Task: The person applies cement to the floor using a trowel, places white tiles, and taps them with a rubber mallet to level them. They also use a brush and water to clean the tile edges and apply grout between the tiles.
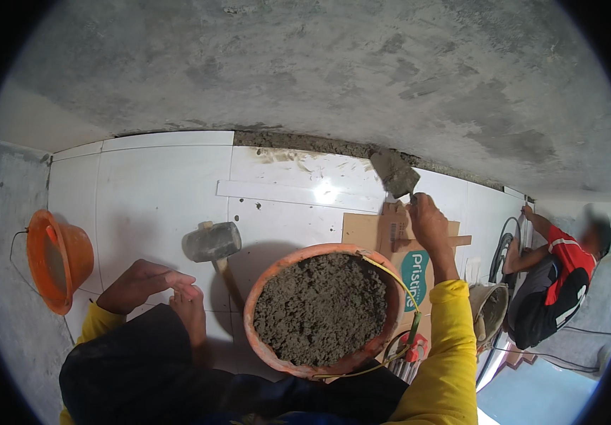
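My right hand [429, 223] is closed round the handle of a trowel [394, 174]. The mortar-smeared blade lies at the narrow mortar-filled gap [305, 144] between the white floor tiles and the grey wall. Just in front of me stands an orange bucket [251, 312] filled with grey mortar [319, 308]. Over by my bare foot [190, 319], my left hand [142, 282] holds nothing, its fingers stretched out. Beyond that hand lies a rubber mallet [212, 241] with a wooden handle, beside the bucket.
Another orange bucket [71, 258] is tilted at the left wall. A loose white strip [270, 190] lies on the tiles [163, 177]. Flattened cardboard [362, 227] is right of the mortar bucket, near a dirty pail [493, 308]. A co-worker [560, 276] crouches at far right.
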`<state>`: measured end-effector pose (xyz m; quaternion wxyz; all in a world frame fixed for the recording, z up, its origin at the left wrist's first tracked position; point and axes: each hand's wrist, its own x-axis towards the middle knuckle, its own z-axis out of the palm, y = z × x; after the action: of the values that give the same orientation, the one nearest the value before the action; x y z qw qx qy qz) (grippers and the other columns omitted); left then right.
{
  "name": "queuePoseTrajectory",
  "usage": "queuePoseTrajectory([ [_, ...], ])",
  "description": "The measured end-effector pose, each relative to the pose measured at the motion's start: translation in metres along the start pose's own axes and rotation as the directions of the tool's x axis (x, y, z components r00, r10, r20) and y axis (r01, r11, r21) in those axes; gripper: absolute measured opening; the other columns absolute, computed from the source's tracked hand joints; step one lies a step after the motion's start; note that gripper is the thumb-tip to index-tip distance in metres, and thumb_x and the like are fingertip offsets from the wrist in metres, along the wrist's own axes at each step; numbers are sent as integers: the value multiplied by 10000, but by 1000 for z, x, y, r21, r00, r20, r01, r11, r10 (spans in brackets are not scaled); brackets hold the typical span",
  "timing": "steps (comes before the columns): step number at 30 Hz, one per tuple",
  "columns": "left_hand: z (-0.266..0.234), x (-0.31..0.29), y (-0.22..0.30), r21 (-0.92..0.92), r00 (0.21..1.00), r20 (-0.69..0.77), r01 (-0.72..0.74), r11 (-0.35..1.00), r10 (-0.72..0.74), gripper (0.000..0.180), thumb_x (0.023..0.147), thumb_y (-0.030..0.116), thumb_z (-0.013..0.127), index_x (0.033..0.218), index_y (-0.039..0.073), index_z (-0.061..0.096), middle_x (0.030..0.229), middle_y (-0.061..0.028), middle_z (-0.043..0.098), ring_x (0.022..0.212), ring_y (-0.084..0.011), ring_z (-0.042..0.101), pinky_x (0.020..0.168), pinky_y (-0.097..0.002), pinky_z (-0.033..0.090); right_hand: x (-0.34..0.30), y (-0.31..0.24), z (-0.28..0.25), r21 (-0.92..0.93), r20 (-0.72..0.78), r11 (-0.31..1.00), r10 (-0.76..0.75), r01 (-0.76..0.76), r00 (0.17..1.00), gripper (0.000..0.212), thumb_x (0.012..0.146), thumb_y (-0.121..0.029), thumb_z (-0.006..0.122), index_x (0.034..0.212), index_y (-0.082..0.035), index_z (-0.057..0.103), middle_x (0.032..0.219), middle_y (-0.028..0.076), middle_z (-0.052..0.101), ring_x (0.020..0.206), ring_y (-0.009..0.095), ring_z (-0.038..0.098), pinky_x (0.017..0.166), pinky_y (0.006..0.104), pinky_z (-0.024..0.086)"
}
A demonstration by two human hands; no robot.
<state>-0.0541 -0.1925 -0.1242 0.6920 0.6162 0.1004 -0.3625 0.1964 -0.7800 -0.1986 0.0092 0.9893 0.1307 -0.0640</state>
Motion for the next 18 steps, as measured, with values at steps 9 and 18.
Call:
queuePoseTrajectory([
  [9,-3,-6,3,-67,996,35,83,994,-81,472,1120,294,624,1450,-41,660,1299,-149,770,1187,-259,736,1091,-372,535,-17,24,-8,-5,-34,985,170,-170,985,328,1058,-281,674,1283,-59,587,1266,198,714,1057,454,734,858,580,581],
  [18,1,-2,-1,95,991,54,-126,987,121,344,1128,189,552,1292,-23,767,1158,-151,829,1041,-203,773,979,-336,576,-18,57,0,55,-109,978,206,-201,972,348,1068,-280,659,1295,-20,614,1191,206,740,1046,439,735,872,552,579],
])
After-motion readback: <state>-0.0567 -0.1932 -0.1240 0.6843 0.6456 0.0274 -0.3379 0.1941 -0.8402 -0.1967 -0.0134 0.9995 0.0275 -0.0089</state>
